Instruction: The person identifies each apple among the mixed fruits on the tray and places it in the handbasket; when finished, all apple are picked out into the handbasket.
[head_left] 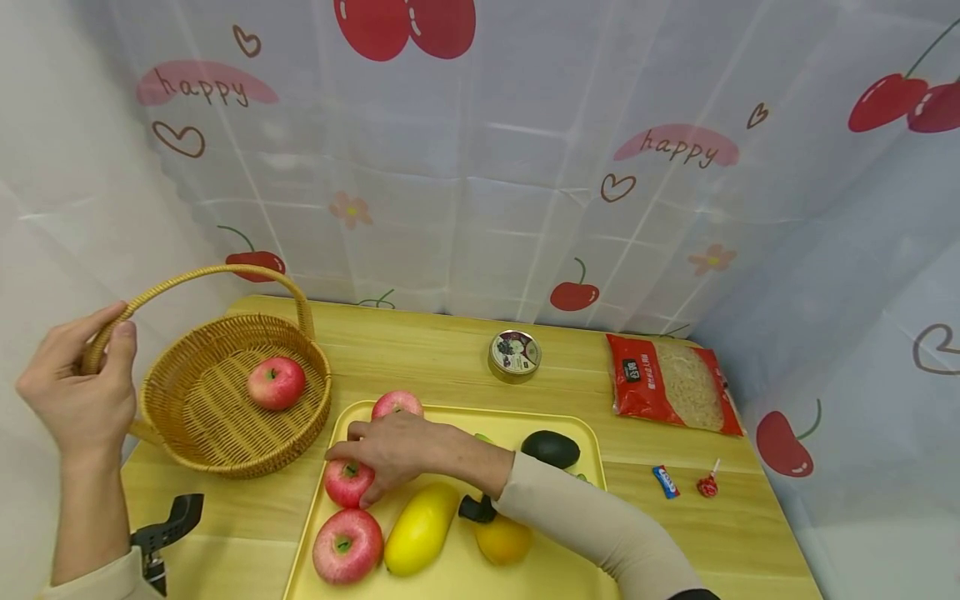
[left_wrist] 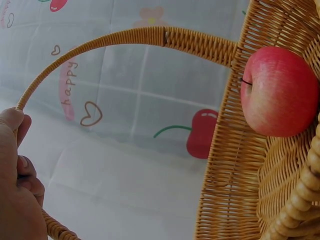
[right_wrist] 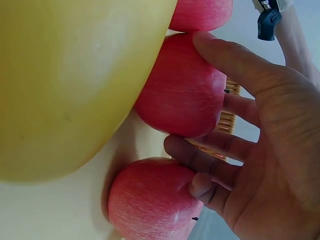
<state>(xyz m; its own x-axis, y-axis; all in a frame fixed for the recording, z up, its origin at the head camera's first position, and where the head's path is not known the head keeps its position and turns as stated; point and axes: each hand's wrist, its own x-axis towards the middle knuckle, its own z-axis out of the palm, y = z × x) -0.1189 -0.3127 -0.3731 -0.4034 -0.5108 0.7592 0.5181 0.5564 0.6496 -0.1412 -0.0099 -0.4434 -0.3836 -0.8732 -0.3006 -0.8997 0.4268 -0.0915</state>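
My left hand grips the arched handle of a wicker basket. One red apple lies inside the basket; the left wrist view shows this apple close up. Over the tray's left side, my right hand curls round a middle apple. In the right wrist view, thumb and fingers lie about that apple, and the lower fingers touch a neighbouring apple. This neighbour is partly hidden behind the hand in the head view. Another apple sits nearer me.
The yellow tray also bears a yellow mango, an orange fruit and a dark green avocado-like fruit. Behind stands a round tin. To the right lie a red bag, a blue-wrapped sweet and a lollipop.
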